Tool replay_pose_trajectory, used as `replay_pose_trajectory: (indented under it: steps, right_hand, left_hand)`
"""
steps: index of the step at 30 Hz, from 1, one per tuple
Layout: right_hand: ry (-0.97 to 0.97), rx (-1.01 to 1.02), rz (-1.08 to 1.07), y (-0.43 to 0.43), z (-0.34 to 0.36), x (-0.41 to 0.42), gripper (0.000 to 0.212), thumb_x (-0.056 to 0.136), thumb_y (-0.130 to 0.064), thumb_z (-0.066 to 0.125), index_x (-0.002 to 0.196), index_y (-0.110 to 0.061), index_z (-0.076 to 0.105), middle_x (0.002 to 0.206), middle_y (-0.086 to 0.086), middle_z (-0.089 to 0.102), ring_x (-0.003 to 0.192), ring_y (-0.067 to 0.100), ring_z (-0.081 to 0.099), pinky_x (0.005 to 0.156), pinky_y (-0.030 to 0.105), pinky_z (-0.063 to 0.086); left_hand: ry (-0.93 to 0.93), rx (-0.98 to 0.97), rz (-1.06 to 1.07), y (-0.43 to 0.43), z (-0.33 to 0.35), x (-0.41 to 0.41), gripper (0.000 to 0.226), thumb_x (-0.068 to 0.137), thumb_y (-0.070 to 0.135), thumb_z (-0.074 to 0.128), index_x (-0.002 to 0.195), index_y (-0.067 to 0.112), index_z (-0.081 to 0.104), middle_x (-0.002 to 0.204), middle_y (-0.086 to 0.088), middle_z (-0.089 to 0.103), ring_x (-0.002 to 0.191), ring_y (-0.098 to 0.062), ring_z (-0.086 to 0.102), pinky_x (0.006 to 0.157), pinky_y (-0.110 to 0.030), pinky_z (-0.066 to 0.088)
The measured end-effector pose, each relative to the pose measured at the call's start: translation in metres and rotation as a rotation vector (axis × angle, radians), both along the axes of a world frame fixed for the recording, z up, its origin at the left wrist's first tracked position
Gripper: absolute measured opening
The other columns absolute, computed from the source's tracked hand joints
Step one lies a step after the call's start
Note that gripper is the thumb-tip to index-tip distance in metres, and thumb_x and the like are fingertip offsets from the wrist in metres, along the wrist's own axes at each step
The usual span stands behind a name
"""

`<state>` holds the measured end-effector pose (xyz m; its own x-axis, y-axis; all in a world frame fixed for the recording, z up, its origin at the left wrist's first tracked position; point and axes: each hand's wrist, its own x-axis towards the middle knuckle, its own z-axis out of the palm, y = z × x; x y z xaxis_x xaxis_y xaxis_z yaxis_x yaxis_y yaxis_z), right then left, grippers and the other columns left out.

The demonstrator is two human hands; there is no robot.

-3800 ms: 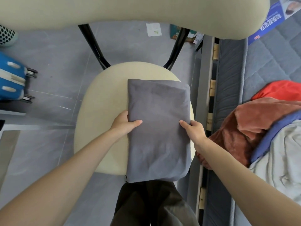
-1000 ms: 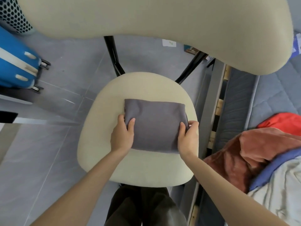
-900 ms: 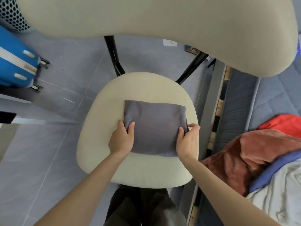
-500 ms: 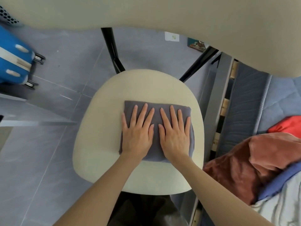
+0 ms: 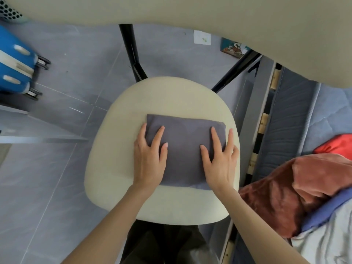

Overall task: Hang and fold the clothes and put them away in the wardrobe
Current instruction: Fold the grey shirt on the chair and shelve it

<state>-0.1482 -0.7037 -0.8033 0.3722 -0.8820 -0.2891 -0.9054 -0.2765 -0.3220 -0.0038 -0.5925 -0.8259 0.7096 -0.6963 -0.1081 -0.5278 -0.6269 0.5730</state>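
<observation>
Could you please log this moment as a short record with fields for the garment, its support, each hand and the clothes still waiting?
garment: folded grey cloth rectangle, lying flat
support: cream padded chair seat, cloth roughly centred on it
left hand: open, palm down on the cloth's left edge
right hand: open, palm down on the cloth's right edge
waiting clothes: rust-brown, red, blue and pale grey garments heaped on the bed, right of the chair
floor: blue wheeled suitcase at far left
</observation>
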Motion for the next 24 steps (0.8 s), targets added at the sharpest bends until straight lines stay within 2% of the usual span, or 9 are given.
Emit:
replay_pose_trajectory:
  steps: [2, 4, 6, 9, 11, 13, 17, 20, 24]
  right_hand:
    - [-0.090, 0.033, -0.139, 0.005, 0.005, -0.003, 0.058, 0.095, -0.047, 0.049, 0.147, -0.042, 0.026, 0.152, 0.006, 0.022, 0.127, 0.029, 0.029, 0.107, 0.047, 0.032]
    - [-0.168, 0.083, -0.239, 0.010, 0.005, -0.003, 0.059, 0.093, -0.046, 0.053, 0.146, -0.042, 0.027, 0.133, 0.007, 0.034, 0.115, 0.025, 0.032, 0.102, 0.043, 0.034]
    - [-0.177, 0.129, -0.279, 0.010, 0.004, -0.001, 0.058, 0.094, -0.049, 0.049, 0.145, -0.045, 0.023, 0.124, 0.008, 0.038, 0.112, 0.027, 0.035, 0.100, 0.041, 0.032]
    - [-0.160, 0.172, -0.292, 0.006, 0.004, 0.004, 0.059, 0.093, -0.055, 0.045, 0.145, -0.048, 0.016, 0.121, 0.009, 0.039, 0.107, 0.028, 0.043, 0.096, 0.040, 0.038]
    - [-0.171, 0.203, -0.273, 0.003, 0.005, 0.005, 0.061, 0.093, -0.058, 0.042, 0.145, -0.048, 0.013, 0.119, 0.006, 0.038, 0.097, 0.024, 0.049, 0.091, 0.037, 0.044]
    - [-0.188, 0.225, -0.240, -0.002, 0.010, 0.003, 0.061, 0.095, -0.056, 0.042, 0.147, -0.046, 0.013, 0.118, 0.005, 0.043, 0.091, 0.022, 0.052, 0.088, 0.036, 0.046]
    - [-0.289, 0.218, -0.201, -0.003, 0.023, 0.000, 0.057, 0.097, -0.045, 0.050, 0.148, -0.036, 0.026, 0.135, -0.004, 0.053, 0.113, 0.016, 0.053, 0.091, 0.027, 0.040]
    - [-0.363, 0.197, -0.157, 0.009, 0.045, 0.001, 0.054, 0.096, -0.042, 0.054, 0.145, -0.034, 0.034, 0.137, -0.010, 0.052, 0.114, 0.008, 0.049, 0.092, 0.019, 0.035]
    - [-0.441, 0.211, -0.070, 0.033, 0.082, 0.004, 0.052, 0.096, -0.041, 0.055, 0.144, -0.036, 0.035, 0.141, -0.015, 0.048, 0.108, -0.006, 0.041, 0.092, 0.015, 0.034]
  left_hand:
    - [0.100, -0.053, 0.110, 0.003, 0.005, 0.001, 0.047, 0.093, 0.024, 0.059, 0.138, 0.021, 0.049, 0.142, -0.019, 0.031, 0.116, -0.033, 0.046, 0.103, -0.042, 0.041]
    - [0.143, -0.070, 0.161, 0.003, 0.007, 0.002, 0.049, 0.091, 0.027, 0.062, 0.138, 0.024, 0.049, 0.127, -0.015, 0.041, 0.107, -0.025, 0.047, 0.099, -0.037, 0.042]
    - [0.162, -0.045, 0.182, -0.002, 0.010, 0.004, 0.050, 0.092, 0.033, 0.060, 0.140, 0.029, 0.046, 0.112, -0.011, 0.046, 0.099, -0.022, 0.048, 0.093, -0.035, 0.044]
    - [0.172, 0.044, 0.197, -0.009, 0.013, 0.005, 0.051, 0.095, 0.039, 0.052, 0.143, 0.033, 0.039, 0.098, -0.011, 0.052, 0.091, -0.027, 0.053, 0.084, -0.035, 0.043]
    - [0.175, 0.055, 0.194, -0.010, 0.015, 0.006, 0.050, 0.096, 0.039, 0.049, 0.144, 0.031, 0.038, 0.104, -0.011, 0.059, 0.097, -0.028, 0.056, 0.085, -0.033, 0.041]
    - [0.233, 0.022, 0.199, -0.009, 0.014, 0.007, 0.049, 0.097, 0.037, 0.048, 0.144, 0.030, 0.038, 0.117, -0.006, 0.062, 0.106, -0.024, 0.057, 0.086, -0.027, 0.039]
    - [0.313, -0.019, 0.198, -0.004, 0.018, 0.008, 0.047, 0.099, 0.033, 0.048, 0.145, 0.026, 0.040, 0.125, -0.004, 0.060, 0.113, -0.019, 0.054, 0.085, -0.013, 0.030]
    - [0.339, -0.051, 0.236, 0.014, 0.040, 0.006, 0.046, 0.099, 0.032, 0.049, 0.144, 0.025, 0.042, 0.130, -0.001, 0.058, 0.117, -0.014, 0.052, 0.086, -0.008, 0.028]
    - [0.322, -0.100, 0.310, 0.054, 0.085, 0.002, 0.044, 0.099, 0.031, 0.050, 0.142, 0.028, 0.044, 0.125, 0.004, 0.059, 0.094, 0.000, 0.050, 0.079, -0.005, 0.028]
